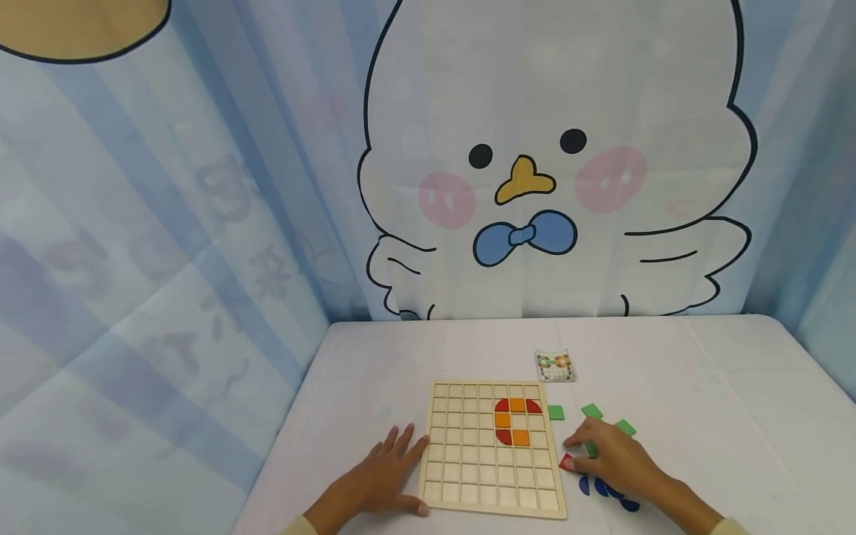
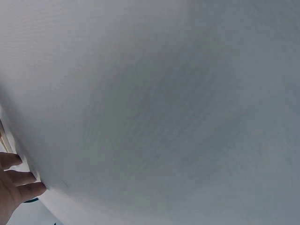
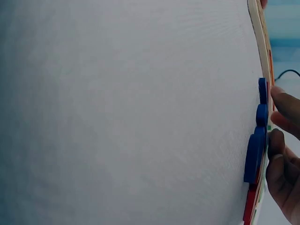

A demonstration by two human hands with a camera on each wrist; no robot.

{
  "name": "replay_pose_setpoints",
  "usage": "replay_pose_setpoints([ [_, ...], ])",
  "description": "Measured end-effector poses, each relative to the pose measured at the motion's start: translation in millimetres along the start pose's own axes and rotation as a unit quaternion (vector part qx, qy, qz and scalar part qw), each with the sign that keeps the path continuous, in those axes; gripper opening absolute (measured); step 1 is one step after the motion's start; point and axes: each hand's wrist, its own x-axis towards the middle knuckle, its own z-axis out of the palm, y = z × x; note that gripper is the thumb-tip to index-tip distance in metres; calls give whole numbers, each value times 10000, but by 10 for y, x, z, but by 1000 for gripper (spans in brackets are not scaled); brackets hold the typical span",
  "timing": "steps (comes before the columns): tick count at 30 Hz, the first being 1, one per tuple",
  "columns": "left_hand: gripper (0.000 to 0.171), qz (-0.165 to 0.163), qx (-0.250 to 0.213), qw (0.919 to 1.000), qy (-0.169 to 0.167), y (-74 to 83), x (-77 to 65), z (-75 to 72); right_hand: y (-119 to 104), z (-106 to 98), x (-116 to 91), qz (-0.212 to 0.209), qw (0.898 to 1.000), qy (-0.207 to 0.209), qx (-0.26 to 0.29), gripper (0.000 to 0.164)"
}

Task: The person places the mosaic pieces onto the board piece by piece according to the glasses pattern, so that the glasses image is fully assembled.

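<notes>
My left hand (image 1: 384, 475) lies at the left edge of a wooden grid board (image 1: 461, 472), fingers spread. Its fingertips also show in the left wrist view. Beyond the board's right edge, my right hand (image 1: 618, 457) reaches over loose pieces. Its thumb touches a small red piece (image 1: 563, 464), with the index fingertip slightly apart. Green tiles (image 1: 625, 427) lie around that hand, one partly under it. Blue rounded pieces (image 1: 600, 487) sit just below it, also visible as blue pieces (image 3: 253, 157) in the right wrist view. Orange squares (image 1: 517, 405) and red quarter-rounds (image 1: 503, 437) fill cells at the board's upper right.
A small pattern card (image 1: 555, 366) stands behind the board's upper right corner. One green tile (image 1: 556, 412) lies close against the board's right side. White cloth covers the table (image 1: 722, 416). A curtain (image 1: 428, 96) with a cartoon bird hangs behind it.
</notes>
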Motion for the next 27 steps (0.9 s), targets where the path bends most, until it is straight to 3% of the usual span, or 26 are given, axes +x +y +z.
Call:
replay_pose_setpoints([
  [9,107,-11,3,10000,19,12,-10,-9,16,18,-4,-359,9993,-64,59,18],
  [20,107,-25,-1,10000,14,20,-9,-18,-2,8,6,-675,9928,-783,611,22],
  [27,107,-41,17,10000,-7,22,-20,-30,8,-10,8,-1006,9873,-942,793,19],
])
